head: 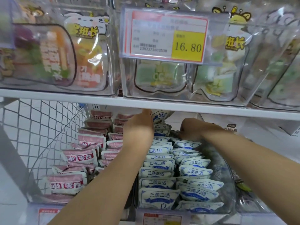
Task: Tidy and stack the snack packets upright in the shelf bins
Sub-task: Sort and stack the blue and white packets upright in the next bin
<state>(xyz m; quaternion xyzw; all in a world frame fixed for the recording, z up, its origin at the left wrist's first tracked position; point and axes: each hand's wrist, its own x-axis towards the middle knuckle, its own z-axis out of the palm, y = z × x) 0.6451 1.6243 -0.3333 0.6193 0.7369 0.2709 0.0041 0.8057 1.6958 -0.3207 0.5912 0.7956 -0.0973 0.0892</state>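
Note:
Blue-and-white snack packets [157,164] stand in two rows inside a clear bin [227,179] on the lower shelf. My left hand [139,124] reaches to the back of the bin and holds one blue-and-white packet [159,116] tilted up just under the upper shelf. My right hand [192,129] is curled over the back of the right row; what its fingers hold is hidden. Pink-and-white packets [81,157] fill the neighbouring bin on the left, some leaning.
The white upper shelf board [65,98] runs across just above my hands. On it stand clear bins with pouches and a price tag reading 16.80 [165,36]. A white wire mesh side panel [40,127] closes the left. White boxes [235,125] sit at the right.

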